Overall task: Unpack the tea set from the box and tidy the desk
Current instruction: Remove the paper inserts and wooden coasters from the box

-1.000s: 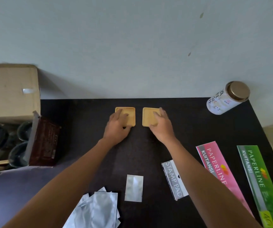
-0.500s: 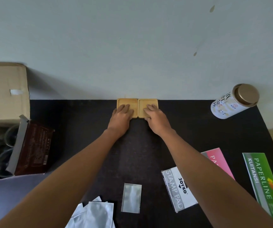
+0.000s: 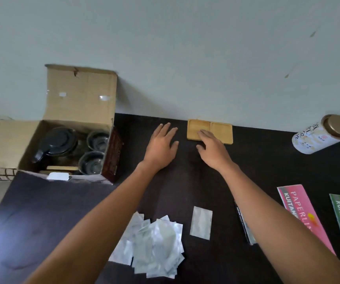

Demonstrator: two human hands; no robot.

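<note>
Head view: two wooden coasters [image 3: 209, 131] sit side by side, edges touching, against the wall at the back of the dark surface [image 3: 62, 201], likely parked clear of the working space. The right hand [image 3: 213, 149] lies flat, fingertips on the coasters' near edge; the left hand [image 3: 162, 147] hovers spread, empty, beside them. The open box [image 3: 78, 111], far left, holds a dark teapot [image 3: 56, 144] and cups [image 3: 95, 152], probably next out.
</note>
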